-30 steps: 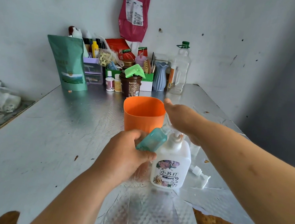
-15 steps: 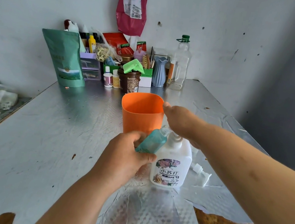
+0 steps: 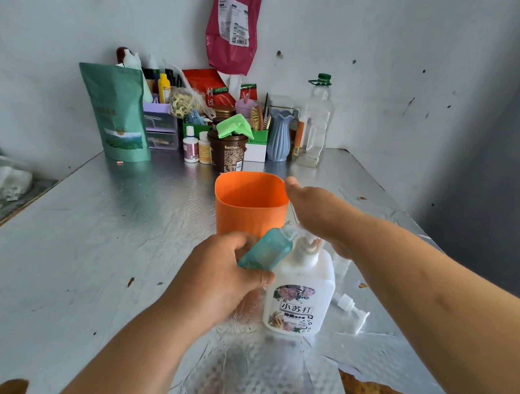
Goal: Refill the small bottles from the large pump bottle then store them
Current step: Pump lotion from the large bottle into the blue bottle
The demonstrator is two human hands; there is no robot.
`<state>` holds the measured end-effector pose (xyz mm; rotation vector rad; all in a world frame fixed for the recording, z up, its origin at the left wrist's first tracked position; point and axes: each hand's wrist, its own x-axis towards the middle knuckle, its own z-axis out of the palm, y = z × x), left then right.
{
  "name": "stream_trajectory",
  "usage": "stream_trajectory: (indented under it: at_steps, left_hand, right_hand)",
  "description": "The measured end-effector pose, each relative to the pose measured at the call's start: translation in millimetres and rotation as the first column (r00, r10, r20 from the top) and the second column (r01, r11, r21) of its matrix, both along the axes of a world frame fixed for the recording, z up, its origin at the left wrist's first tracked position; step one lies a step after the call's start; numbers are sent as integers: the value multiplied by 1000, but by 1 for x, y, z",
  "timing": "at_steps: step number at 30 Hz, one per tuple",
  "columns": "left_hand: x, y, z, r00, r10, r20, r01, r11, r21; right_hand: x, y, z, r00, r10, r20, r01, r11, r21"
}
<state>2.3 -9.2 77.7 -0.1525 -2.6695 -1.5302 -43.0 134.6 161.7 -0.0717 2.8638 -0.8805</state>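
My left hand (image 3: 220, 276) curls tight around the small teal bottle (image 3: 266, 250). Fingers and thumb wrap its lower half and tilt its neck up and to the right, close under the spout of the large pump bottle (image 3: 300, 293). My right hand (image 3: 318, 216) lies palm down on top of the pump head, fingers stretched flat and holding nothing. The pump head is mostly hidden beneath the palm. The white pump bottle stands upright on the foil-covered table (image 3: 83, 257), near its front edge, with its flowered label facing me. Just behind both bottles stands an orange cup (image 3: 248, 202), mouth up. A loose white pump cap (image 3: 351, 309) lies on its side on the table, just right of the pump bottle. Against the back wall, well apart from the work, are a green pouch (image 3: 116, 112), a blue vase (image 3: 279, 136) and a clear plastic bottle (image 3: 315, 122) with a green cap.
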Motion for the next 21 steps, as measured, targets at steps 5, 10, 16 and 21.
stream_trajectory:
  at_steps: [5,10,16,21]
  left_hand:
    - [-1,-2,-3,1000,-12,1,12,1000,16]
    - [-4,-3,-8,1000,-12,-3,12,1000,29]
    - [-2,-3,-12,1000,0,11,0,1000,-10]
    - [1,-3,-7,1000,-4,-2,4,1000,-11]
  right_hand:
    - [-9,0,-7,998,-56,13,57,997,-60]
    - [-13,3,-16,997,-73,-22,72,996,-56]
    - [-9,-2,-24,982,-187,-5,185,974,-128]
    - [-12,3,-22,985,-150,81,168,941,-294]
